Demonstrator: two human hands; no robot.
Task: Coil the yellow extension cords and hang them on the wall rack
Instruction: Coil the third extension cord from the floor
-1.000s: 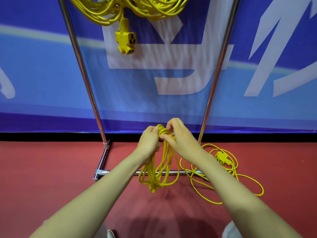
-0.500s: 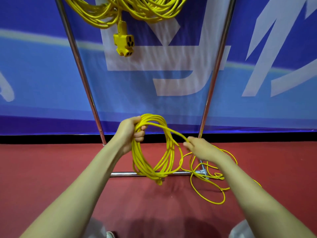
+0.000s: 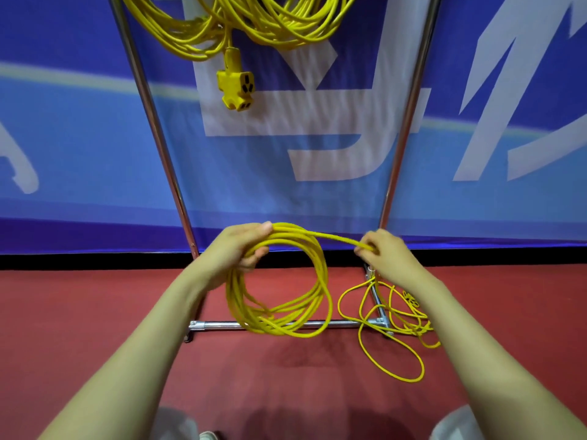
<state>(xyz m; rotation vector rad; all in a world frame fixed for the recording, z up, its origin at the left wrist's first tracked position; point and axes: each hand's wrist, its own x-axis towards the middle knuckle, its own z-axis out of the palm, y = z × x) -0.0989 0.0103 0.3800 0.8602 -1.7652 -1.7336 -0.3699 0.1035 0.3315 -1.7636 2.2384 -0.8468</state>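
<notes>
Left hand [image 3: 236, 252] grips round coil of thin yellow extension cord [image 3: 282, 281], hanging before chrome tubular rack base bar [image 3: 222, 325]. Right hand [image 3: 386, 254] pinches strand leading off coil. Loose cord slack [image 3: 394, 338] sprawled over rack's right foot. Coiled yellow cords with socket block [image 3: 236, 90] hang above.

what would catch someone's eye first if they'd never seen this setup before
The bright coil of yellow cord in the centre, gripped at its top by the left hand, while the right hand pinches the strand feeding it. To the right, the loose cord lies tangled on the red floor by the rack foot. At the top, more yellow cords and a socket block hang against the blue banner.
</notes>
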